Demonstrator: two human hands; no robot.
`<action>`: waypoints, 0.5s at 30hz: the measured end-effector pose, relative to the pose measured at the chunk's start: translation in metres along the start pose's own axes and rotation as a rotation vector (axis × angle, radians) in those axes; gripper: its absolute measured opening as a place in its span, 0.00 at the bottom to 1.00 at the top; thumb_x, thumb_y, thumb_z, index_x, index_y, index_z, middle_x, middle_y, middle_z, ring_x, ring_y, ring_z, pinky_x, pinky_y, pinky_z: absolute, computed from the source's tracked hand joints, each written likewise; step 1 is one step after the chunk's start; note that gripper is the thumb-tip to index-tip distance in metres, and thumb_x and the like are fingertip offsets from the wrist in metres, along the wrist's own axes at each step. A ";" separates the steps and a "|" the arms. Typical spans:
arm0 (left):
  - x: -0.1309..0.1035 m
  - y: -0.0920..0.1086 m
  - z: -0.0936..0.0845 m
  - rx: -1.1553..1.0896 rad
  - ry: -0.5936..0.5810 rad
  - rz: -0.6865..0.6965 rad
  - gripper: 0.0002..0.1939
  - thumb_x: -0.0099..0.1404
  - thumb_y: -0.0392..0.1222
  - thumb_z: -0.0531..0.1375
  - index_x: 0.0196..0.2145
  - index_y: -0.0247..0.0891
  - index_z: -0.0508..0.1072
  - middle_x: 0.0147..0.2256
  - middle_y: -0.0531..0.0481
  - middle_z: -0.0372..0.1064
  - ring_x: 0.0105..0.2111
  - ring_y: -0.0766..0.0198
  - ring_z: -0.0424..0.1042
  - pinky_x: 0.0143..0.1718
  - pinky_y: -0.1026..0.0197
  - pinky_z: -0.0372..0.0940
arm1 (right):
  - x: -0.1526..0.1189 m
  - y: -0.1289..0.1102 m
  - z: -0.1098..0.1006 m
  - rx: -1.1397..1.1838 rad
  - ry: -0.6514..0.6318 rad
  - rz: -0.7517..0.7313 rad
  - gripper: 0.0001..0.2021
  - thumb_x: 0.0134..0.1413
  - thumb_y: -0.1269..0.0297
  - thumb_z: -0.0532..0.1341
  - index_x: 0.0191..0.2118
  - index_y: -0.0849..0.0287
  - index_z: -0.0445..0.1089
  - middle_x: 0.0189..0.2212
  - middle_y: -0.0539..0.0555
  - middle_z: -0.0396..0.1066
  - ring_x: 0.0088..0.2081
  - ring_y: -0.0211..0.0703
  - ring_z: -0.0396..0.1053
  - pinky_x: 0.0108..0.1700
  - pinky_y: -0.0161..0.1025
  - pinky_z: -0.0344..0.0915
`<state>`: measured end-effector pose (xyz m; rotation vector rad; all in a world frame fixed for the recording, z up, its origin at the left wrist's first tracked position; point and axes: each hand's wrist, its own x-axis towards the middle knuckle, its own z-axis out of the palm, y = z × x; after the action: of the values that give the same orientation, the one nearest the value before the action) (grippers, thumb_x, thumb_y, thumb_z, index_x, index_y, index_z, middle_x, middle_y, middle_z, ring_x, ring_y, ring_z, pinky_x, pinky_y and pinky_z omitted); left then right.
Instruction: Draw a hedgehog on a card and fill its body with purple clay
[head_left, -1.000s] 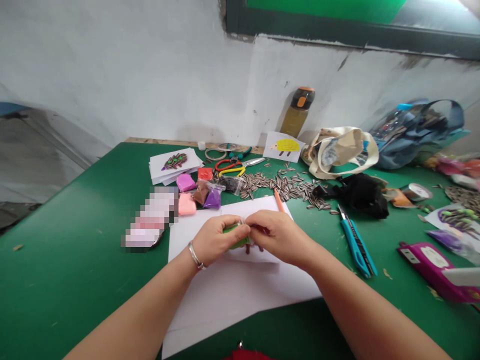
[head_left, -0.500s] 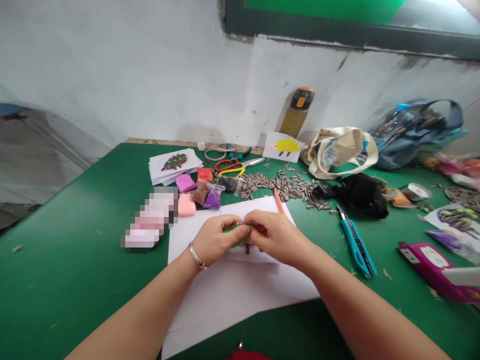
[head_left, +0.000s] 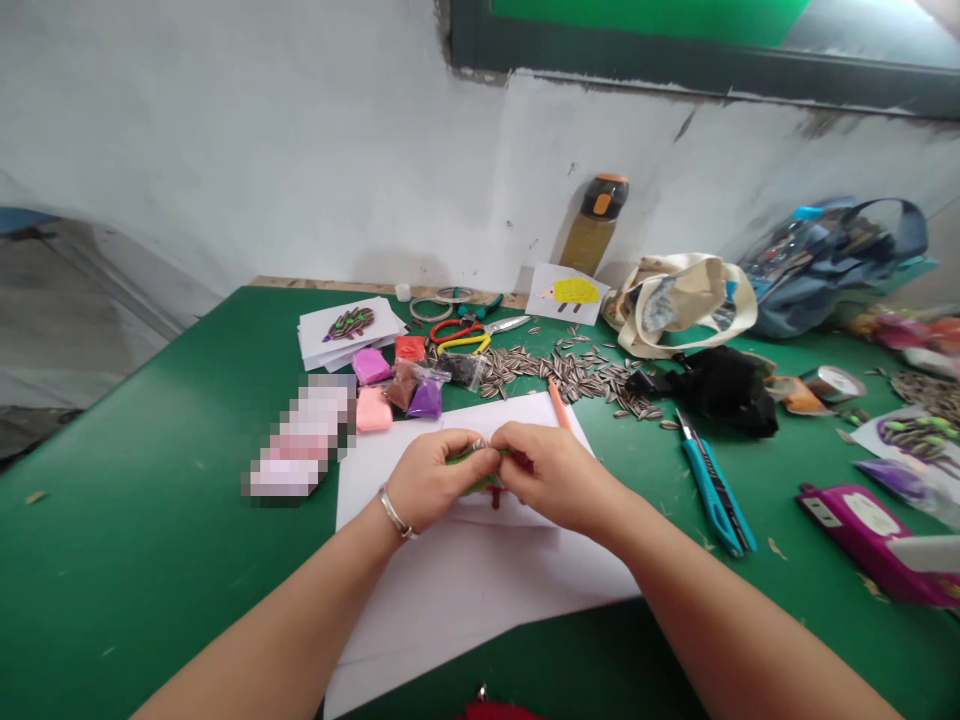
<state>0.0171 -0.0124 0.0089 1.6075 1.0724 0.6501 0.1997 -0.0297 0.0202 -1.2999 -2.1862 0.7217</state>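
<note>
Both hands meet over white paper [head_left: 420, 600] at the front of the table. My left hand [head_left: 431, 478], with a silver bangle at the wrist, is closed on a small green clay packet [head_left: 478, 486]; a bit of clear plastic shows at its top. Thumb and fingers of my right hand [head_left: 559, 470] pinch the packet's edge, touching the left fingertips. My fingers cover most of the packet. Just below them, brown and red marks [head_left: 495, 498] show on a smaller white sheet [head_left: 517, 520].
Colored clay packets [head_left: 373, 410], scissors [head_left: 506, 325] and scattered sunflower seeds [head_left: 577, 372] lie behind the paper. An orange stick [head_left: 558, 402] rests on its far edge. To the right are a teal box cutter [head_left: 716, 490], a black cloth item [head_left: 727, 395] and a purple device [head_left: 862, 530].
Both hands stay in nearly the same place, still closed around the green packet. Only a slight shift at the fingertips shows.
</note>
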 end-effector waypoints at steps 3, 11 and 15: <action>0.000 0.003 0.000 -0.019 0.005 0.005 0.17 0.61 0.53 0.59 0.25 0.35 0.72 0.23 0.55 0.63 0.24 0.68 0.58 0.26 0.66 0.54 | 0.000 -0.001 0.002 -0.032 0.028 0.003 0.06 0.53 0.73 0.54 0.30 0.57 0.64 0.24 0.46 0.69 0.27 0.35 0.65 0.30 0.32 0.58; -0.001 0.005 -0.001 0.004 0.052 0.001 0.16 0.60 0.51 0.59 0.24 0.35 0.71 0.23 0.54 0.64 0.25 0.68 0.60 0.27 0.66 0.56 | -0.001 -0.002 -0.002 0.101 -0.031 0.006 0.06 0.54 0.74 0.55 0.33 0.56 0.67 0.27 0.46 0.72 0.28 0.34 0.68 0.32 0.32 0.61; 0.000 0.002 -0.001 0.026 0.060 -0.006 0.16 0.60 0.52 0.58 0.25 0.35 0.72 0.24 0.53 0.66 0.26 0.67 0.61 0.27 0.66 0.57 | 0.000 -0.001 -0.005 0.130 -0.060 0.022 0.07 0.59 0.71 0.54 0.33 0.56 0.68 0.28 0.47 0.73 0.29 0.35 0.69 0.35 0.34 0.62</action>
<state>0.0168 -0.0119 0.0116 1.6148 1.1334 0.6873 0.2021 -0.0297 0.0249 -1.2525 -2.1360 0.9064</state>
